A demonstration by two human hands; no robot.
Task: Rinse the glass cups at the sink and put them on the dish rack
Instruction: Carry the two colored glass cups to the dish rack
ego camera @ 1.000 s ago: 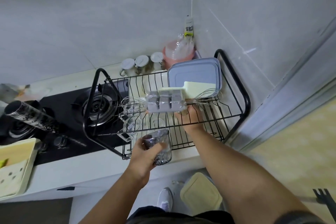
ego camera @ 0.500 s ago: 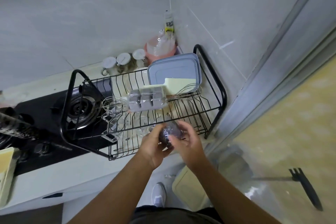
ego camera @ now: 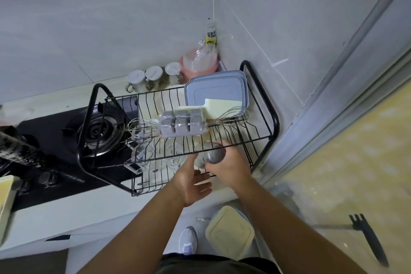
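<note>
My right hand (ego camera: pixel 229 163) grips a clear glass cup (ego camera: pixel 212 154), tilted on its side, over the front right part of the black wire dish rack (ego camera: pixel 262 100). My left hand (ego camera: pixel 192 181) is just below and left of the cup, palm up, fingers relaxed, holding nothing. Two more glass cups (ego camera: pixel 142 153) (ego camera: pixel 175 155) stand on the rack's lower tier, seen through the wires. The sink is out of view.
The rack's top tier holds a grey ice cube tray (ego camera: pixel 182 124), a whisk (ego camera: pixel 231 115), a pale board (ego camera: pixel 222 107) and blue lids (ego camera: pixel 215 89). A gas stove (ego camera: pixel 97 129) lies left; jars (ego camera: pixel 153 75) and a pink container (ego camera: pixel 200 62) stand behind. A cream-lidded bin (ego camera: pixel 229 231) sits on the floor.
The cup passed from my left hand to my right hand. My right hand left the ice cube tray and came down to the cup; my left hand opened and dropped below it.
</note>
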